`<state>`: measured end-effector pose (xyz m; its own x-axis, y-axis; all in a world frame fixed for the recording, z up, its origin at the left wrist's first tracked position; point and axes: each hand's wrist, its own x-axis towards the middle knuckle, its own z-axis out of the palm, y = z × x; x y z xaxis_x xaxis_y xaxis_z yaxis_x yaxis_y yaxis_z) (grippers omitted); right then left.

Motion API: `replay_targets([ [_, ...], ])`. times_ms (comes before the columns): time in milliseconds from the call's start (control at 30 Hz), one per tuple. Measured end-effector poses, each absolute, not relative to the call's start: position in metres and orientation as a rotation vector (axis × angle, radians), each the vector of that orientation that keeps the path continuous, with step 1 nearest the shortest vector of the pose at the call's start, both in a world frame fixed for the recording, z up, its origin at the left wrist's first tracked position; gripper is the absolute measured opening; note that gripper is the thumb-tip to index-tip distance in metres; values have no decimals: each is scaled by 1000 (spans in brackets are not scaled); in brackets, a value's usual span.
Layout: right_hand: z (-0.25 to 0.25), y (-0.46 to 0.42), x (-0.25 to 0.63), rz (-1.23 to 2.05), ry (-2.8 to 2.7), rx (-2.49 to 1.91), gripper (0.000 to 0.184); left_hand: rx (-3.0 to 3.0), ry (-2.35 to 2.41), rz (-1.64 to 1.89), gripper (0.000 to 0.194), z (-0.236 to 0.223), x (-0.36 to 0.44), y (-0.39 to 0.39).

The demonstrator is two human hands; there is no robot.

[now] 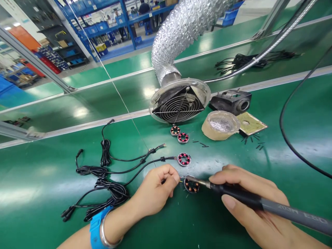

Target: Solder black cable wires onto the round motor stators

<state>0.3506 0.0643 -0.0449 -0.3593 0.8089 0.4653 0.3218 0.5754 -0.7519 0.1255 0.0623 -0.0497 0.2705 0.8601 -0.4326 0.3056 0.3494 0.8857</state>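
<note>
Between thumb and fingers, my left hand (159,188) pinches the end of a black cable; its thin coloured wire tips stick out toward a small ring-shaped motor stator (192,186) with copper coils. My right hand (251,197) grips a soldering iron (238,195) by its black sleeve. The iron's metal tip lies over the upper edge of that stator, close to the wire tips; whether they touch I cannot tell. Just behind sits a stator with red coils (184,159), joined to another black cable (147,164).
Farther back lie a red-coil stator (183,138) and a copper-coil one (175,130), below a fume extractor fan (180,105). Right of them are a tape roll (220,126), a yellow sponge (251,123) and an iron stand (230,102). Coiled black cables (111,193) lie left.
</note>
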Motion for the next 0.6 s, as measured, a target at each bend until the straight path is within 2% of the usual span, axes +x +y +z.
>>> replay_targets([
  [600, -42, 60, 346, 745, -1865, -919, 18, 1217, 1302, 511, 22, -48, 126, 63],
])
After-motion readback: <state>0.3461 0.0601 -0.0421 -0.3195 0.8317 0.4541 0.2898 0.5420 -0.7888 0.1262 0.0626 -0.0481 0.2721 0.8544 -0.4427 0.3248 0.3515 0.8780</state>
